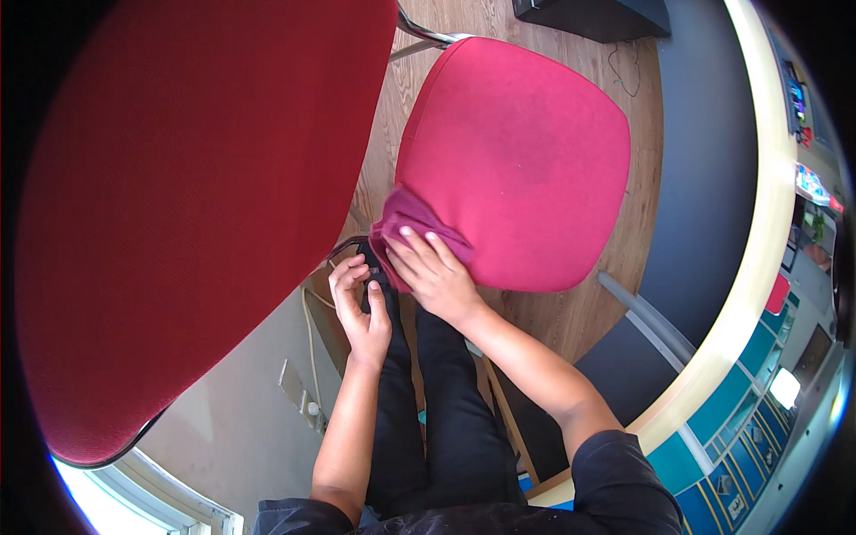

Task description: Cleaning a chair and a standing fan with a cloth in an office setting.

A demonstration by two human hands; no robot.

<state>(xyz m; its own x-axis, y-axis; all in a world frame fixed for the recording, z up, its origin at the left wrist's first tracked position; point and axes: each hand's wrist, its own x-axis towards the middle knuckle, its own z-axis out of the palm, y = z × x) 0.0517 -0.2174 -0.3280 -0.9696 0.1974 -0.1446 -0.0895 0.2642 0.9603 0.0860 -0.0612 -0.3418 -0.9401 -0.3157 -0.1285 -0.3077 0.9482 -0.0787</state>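
A purple cloth [412, 217] lies bunched on the near left corner of a red padded chair seat [535, 178]. Over it is my right hand [437, 278], pressing it against the padding with fingers bent forward. My left hand [361, 312] hovers just left of that corner, touching nothing I can make out. Its fingers are half curled, the thumb stands apart, and it is open. A faint darker patch and a few small specks show on the seat fabric.
A large red chair back [205, 196] fills the left side. A curved desk with a pale edge [744, 303] bounds the right. A black box-shaped case [597, 16] stands on the wooden floor [580, 316] at the far end. A wall socket [303, 397] and cable are lower left.
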